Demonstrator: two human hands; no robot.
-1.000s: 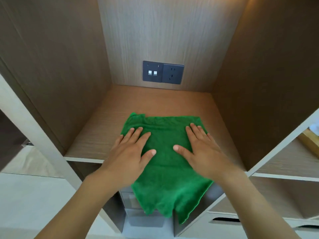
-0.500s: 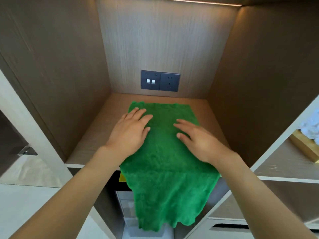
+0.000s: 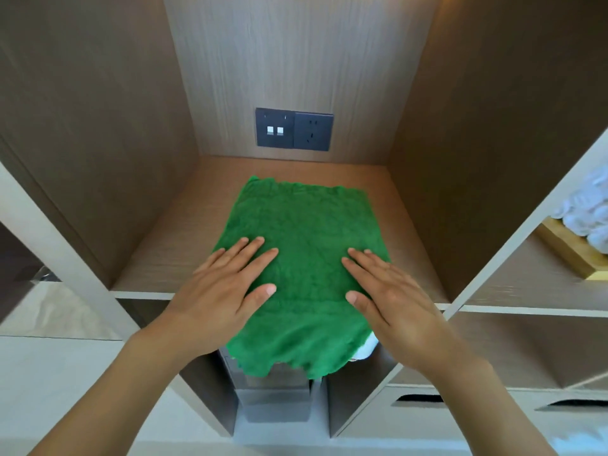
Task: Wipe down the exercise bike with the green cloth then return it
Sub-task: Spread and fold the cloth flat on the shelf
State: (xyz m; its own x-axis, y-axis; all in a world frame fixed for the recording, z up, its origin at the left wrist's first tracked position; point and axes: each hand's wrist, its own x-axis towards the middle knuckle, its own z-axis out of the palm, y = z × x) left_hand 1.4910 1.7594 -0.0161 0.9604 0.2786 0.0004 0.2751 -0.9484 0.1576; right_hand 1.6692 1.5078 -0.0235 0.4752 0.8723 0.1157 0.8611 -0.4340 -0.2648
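2 flat hands, left hand (image 3: 227, 291) & right hand (image 3: 391, 291), fingers straight, press the fuzzy green microfibre cloth (image 3: 306, 245) onto the brown wooden shelf (image 3: 158, 258). Near edge overhangs the front (no bike in view). Looks like return step, approx. done; just let go.

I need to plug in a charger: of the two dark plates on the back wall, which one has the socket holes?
The right-hand plate has the socket holes. The left-hand plate beside it shows two small white squares instead. Both sit above the far edge of the green cloth.
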